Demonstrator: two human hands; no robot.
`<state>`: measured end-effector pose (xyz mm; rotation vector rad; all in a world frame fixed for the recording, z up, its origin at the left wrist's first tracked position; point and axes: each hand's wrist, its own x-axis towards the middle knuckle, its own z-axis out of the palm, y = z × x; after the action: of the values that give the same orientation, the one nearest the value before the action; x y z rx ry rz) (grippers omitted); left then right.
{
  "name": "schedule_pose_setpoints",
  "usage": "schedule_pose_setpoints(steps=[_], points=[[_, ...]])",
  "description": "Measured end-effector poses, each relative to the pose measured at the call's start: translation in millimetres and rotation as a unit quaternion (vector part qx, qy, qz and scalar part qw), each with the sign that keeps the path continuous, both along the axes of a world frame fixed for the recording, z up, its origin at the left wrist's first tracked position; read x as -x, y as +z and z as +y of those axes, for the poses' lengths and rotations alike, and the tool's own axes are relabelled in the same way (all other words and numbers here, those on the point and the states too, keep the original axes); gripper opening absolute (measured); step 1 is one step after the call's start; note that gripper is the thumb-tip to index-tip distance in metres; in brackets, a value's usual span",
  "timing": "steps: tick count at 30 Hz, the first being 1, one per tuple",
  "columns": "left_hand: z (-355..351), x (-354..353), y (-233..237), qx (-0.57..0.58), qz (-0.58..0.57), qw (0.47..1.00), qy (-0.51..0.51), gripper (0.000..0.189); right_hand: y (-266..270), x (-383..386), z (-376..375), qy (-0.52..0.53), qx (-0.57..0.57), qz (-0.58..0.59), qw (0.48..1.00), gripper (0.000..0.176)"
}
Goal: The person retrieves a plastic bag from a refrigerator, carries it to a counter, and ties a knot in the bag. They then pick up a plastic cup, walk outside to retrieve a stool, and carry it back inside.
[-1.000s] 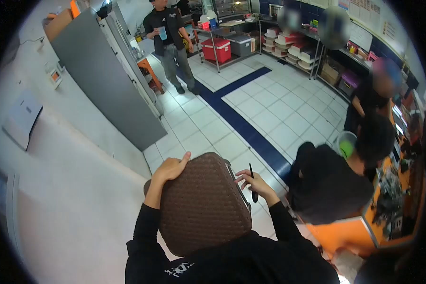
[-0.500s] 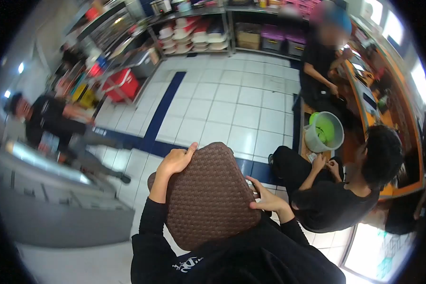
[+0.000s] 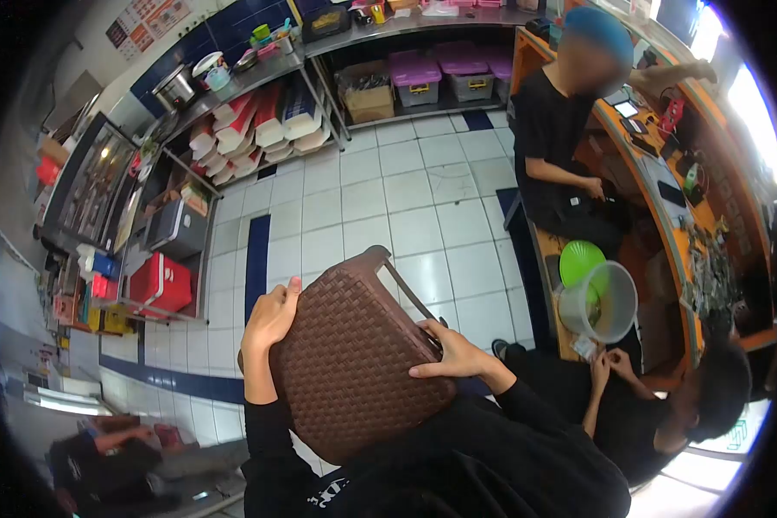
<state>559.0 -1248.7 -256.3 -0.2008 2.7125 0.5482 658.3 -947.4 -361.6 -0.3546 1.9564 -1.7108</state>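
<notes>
A brown plastic stool with a woven-pattern seat is held up tilted in front of my body, its seat facing me. One of its legs shows past the upper right side. My left hand grips the left edge, thumb over the seat and fingers mostly hidden behind it. At the right edge my right hand is closed around the rim, with its thumb lying on the seat. The stool's underside cannot be seen.
To the right, two people sit by an orange counter, with a grey bucket and green basket between them. Another person is at lower left. Ahead, a steel shelf holds lidded boxes; a red cooler is at left.
My view has swung left, so the bucket and seated people sit further right and lower. The stool, still in both hands, has turned slightly, showing more of its leg.
</notes>
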Motion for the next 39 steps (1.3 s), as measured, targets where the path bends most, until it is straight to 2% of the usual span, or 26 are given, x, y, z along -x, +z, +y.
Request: schedule_pose_setpoints(steps=[4,7,8,9,11,12,15,18,19,21,23,25,26,29,30,33,34,37,39], points=[[2.4,160.6,-20.8,0.001,0.012,1.0,-0.027,0.089,-4.7,135.9,-5.5,-0.049,-0.036,-0.016,0.998,0.094],[7.2,296.6,-44.8,-0.003,0.041,0.998,-0.056,0.081,-15.7,235.4,-4.8,-0.121,0.019,-0.019,0.992,0.092],[8.7,346.1,-53.5,-0.04,0.044,0.994,-0.091,0.08,-23.1,268.5,-4.4,-0.142,0.002,0.036,0.989,0.09],[13.6,393.7,-61.7,-0.08,0.045,0.988,-0.124,0.08,-25.8,304.6,2.2,-0.171,-0.019,0.032,0.985,0.09],[56.6,461.9,-45.0,-0.082,-0.015,0.974,-0.209,0.083,-11.3,338.0,19.0,-0.232,-0.054,0.001,0.971,0.089],[81.1,504.0,-41.0,-0.081,-0.045,0.964,-0.25,0.084,-15.1,365.0,27.6,-0.277,-0.069,0.029,0.958,0.086],[164.8,624.3,-43.5,-0.044,-0.087,0.937,-0.336,0.084,-22.3,443.7,61.9,-0.359,-0.065,0.006,0.931,0.084],[255.7,727.8,-72.3,-0.059,-0.032,0.927,-0.369,0.091,-45.8,532.6,109.5,-0.448,-0.034,0.023,0.893,0.082],[293.8,740.2,-77.0,-0.093,0.002,0.926,-0.366,0.092,-54.4,542.2,136.8,-0.476,-0.029,0.034,0.879,0.081],[351.8,808.9,-141.9,-0.12,0.038,0.916,-0.381,0.089,-103.7,597.0,186.2,-0.511,-0.036,0.056,0.857,0.075],[406.4,859.3,-172.7,-0.147,0.008,0.913,-0.38,0.101,-140.7,659.1,235.9,-0.548,0.0,0.067,0.834,0.079],[453.0,921.1,-242.0,-0.16,0.018,0.91,-0.382,0.096,-180.8,716.8,291.7,-0.568,-0.123,-0.01,0.814,0.083],[471.5,934.8,-262.3,-0.152,-0.006,0.915,-0.372,0.092,-188.9,741.2,318.1,-0.558,-0.083,-0.045,0.825,0.077],[526.2,1001.4,-320.5,-0.155,-0.031,0.926,-0.343,0.084,-229.5,814.4,394.1,-0.544,-0.172,-0.071,0.818,0.077],[546.7,1013.9,-345.2,-0.164,-0.04,0.929,-0.33,0.083,-238.9,833.4,419.8,-0.527,-0.193,-0.089,0.823,0.077],[601.3,1048.7,-381.3,-0.187,-0.094,0.932,-0.298,0.08,-266.9,883.3,492.4,-0.484,-0.256,-0.117,0.829,0.082],[619.6,1061.0,-400.1,-0.182,-0.121,0.934,-0.284,0.08,-260.3,902.4,513.3,-0.462,-0.277,-0.165,0.826,0.088],[673.2,1089.4,-461.7,-0.153,-0.141,0.94,-0.27,0.081,-301.8,939.1,571.9,-0.423,-0.316,-0.266,0.807,0.092],[715.3,1099.8,-495.7,-0.182,-0.149,0.931,-0.278,0.084,-318.3,961.3,603.7,-0.39,-0.403,-0.282,0.778,0.08]])
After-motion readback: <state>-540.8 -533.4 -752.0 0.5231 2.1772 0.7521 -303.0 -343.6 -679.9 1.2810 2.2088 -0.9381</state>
